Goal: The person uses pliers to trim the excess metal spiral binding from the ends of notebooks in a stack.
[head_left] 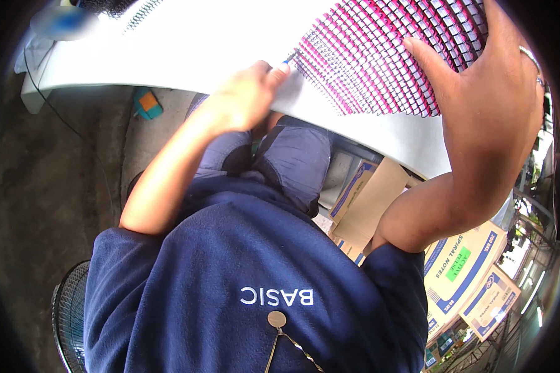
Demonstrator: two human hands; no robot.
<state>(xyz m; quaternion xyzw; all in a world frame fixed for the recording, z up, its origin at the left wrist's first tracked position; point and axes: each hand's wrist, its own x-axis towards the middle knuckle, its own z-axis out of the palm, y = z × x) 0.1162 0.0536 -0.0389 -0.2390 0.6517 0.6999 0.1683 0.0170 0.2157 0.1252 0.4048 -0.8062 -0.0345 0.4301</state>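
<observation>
A long fanned row of spiral-bound notebooks (379, 59) lies on the white table, with black wire coils and pink and white edges. My right hand (491, 93) spreads over the right end of the row, thumb and fingers apart, the thumb touching the coils. Some fingertips are cut off at the picture's upper edge. At the row's left end, my left hand (246, 96) is closed in a pinch on a small, thin, dark pointed tool (290, 58) with a blue part. Its tip is beside the nearest coils; its exact kind is too small to tell.
The white table (168, 56) has a glaring top and a curved near edge. Another black coil (142, 15) lies at the far left. Cardboard boxes (460, 273) stand low on the right. A dark cable (68, 124) hangs left, near a teal and orange object (147, 104) on the floor.
</observation>
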